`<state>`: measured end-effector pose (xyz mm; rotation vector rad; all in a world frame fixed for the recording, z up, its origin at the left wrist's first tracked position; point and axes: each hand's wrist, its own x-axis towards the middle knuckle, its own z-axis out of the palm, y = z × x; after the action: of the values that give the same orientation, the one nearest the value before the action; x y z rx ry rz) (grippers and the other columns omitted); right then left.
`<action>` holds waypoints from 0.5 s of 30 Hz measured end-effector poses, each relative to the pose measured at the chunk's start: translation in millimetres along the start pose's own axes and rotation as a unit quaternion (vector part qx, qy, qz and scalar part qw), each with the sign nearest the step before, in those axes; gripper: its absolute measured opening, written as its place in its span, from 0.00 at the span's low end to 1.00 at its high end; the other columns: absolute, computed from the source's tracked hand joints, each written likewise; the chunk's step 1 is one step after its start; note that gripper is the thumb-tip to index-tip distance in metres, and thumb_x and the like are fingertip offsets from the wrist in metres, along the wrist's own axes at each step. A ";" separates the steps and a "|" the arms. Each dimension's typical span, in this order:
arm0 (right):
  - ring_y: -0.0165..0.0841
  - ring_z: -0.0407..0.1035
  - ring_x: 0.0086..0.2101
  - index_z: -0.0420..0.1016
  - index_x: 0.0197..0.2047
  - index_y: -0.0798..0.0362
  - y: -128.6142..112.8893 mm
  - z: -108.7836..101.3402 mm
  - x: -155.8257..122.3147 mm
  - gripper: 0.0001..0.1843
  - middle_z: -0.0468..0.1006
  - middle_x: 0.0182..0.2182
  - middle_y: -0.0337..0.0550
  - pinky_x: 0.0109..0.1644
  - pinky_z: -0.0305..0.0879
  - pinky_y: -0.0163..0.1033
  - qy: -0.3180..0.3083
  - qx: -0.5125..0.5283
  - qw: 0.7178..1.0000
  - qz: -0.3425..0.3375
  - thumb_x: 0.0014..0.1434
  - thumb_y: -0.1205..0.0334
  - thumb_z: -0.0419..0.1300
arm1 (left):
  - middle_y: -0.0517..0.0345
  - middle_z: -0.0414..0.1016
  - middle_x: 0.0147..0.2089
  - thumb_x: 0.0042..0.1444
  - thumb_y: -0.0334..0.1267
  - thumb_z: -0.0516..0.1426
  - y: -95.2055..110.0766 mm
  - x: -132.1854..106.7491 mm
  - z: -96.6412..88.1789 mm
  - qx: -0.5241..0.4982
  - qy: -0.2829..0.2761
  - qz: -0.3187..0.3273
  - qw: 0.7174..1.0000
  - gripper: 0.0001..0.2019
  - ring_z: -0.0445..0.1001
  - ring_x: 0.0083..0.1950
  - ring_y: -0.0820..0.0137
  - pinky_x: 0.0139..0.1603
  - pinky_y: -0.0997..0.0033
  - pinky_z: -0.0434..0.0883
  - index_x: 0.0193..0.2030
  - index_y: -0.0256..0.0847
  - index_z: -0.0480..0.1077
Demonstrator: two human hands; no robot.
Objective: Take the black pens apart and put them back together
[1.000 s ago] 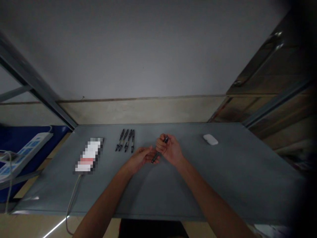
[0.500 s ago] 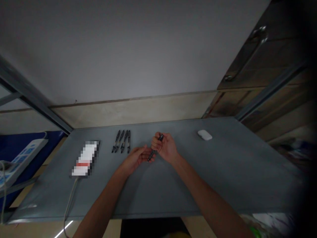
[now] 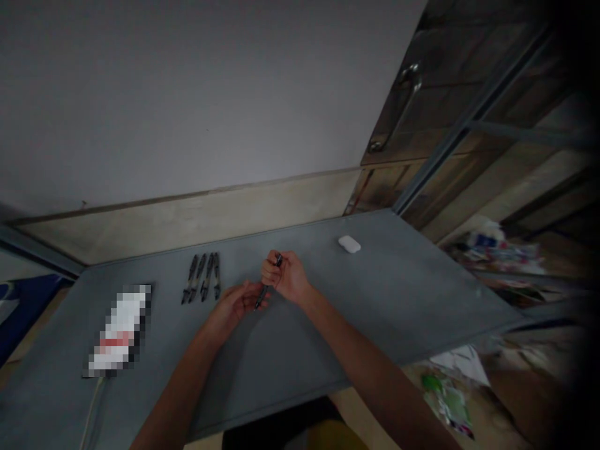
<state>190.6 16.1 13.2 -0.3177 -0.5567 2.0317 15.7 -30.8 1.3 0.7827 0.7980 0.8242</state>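
1. Right hand (image 3: 287, 277) was clenched around a slim dark pen (image 3: 265, 292), held upright at a slant. Its upper end stood out above the curled fingers, and its narrow lower end pointed down toward the other hand. Barrel texture was too small to read.
2. Left hand (image 3: 233, 306) was open and loosely cupped just beside the pen's lower end, with the fingers slightly curved. Whether its fingertips touched the barrel could not be told.
3. Status: one pen was in hand, above the table and off its surface. Any work on it was not visible; no cap or separate part could be made out.
4. Row of four pens (image 3: 201, 278) lay side by side on the tabletop, left of the hands, all pointing the same way and touched by neither hand. Their dark barrels showed small pale glints.
5. Grey table (image 3: 375, 300) had a smooth matte top with a straight metal-looking edge.
6. Pixelated rectangular object (image 3: 119, 331) lay flat further left, with a pale cable (image 3: 91, 412) running from its near end. Its details were obscured.
7. White oval computer mouse (image 3: 349, 244) sat near the far edge, right of the hands, smooth and rounded.
8. Beyond the table stood a plain pale wall (image 3: 187, 112) and a wood-grain cabinet door with a metal handle (image 3: 407, 106).
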 end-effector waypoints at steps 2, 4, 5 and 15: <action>0.28 0.43 0.19 0.61 0.25 0.50 -0.5 -1.4 0.2 0.17 0.49 0.17 0.31 0.23 0.50 0.33 0.005 0.002 1.000 -0.003 0.63 0.55 0.44 | 0.43 0.82 0.45 0.57 0.52 0.60 2.0 -0.9 0.7 -0.009 -0.003 -0.010 1.000 0.22 0.79 0.41 0.62 0.46 0.63 0.70 0.44 0.32 0.79; 0.28 0.42 0.19 0.62 0.25 0.51 -0.3 -2.8 1.1 0.19 0.49 0.17 0.31 0.23 0.50 0.33 0.002 0.005 1.000 -0.006 0.64 0.53 0.44 | 0.42 0.82 0.45 0.56 0.53 0.60 4.2 -1.7 1.4 -0.018 0.000 -0.024 1.000 0.23 0.79 0.42 0.61 0.47 0.62 0.70 0.44 0.32 0.79; 0.28 0.43 0.19 0.62 0.25 0.51 -0.1 -3.6 1.6 0.19 0.50 0.17 0.31 0.23 0.50 0.33 0.000 0.007 1.000 -0.006 0.64 0.53 0.43 | 0.42 0.82 0.46 0.56 0.53 0.60 5.1 -2.1 1.6 -0.022 0.002 -0.030 0.999 0.23 0.78 0.42 0.61 0.47 0.62 0.70 0.45 0.32 0.79; 0.28 0.44 0.20 0.65 0.27 0.51 0.6 -8.7 3.9 0.15 0.51 0.18 0.31 0.24 0.50 0.34 -0.005 -0.002 1.000 -0.004 0.60 0.52 0.49 | 0.41 0.80 0.48 0.59 0.52 0.57 5.4 -0.8 -1.2 -0.053 -0.017 -0.045 0.997 0.24 0.77 0.44 0.61 0.49 0.61 0.69 0.47 0.31 0.78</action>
<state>192.1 21.5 5.3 -0.3072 -0.5671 2.0263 12.6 -28.7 5.5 0.6615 0.7475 0.7644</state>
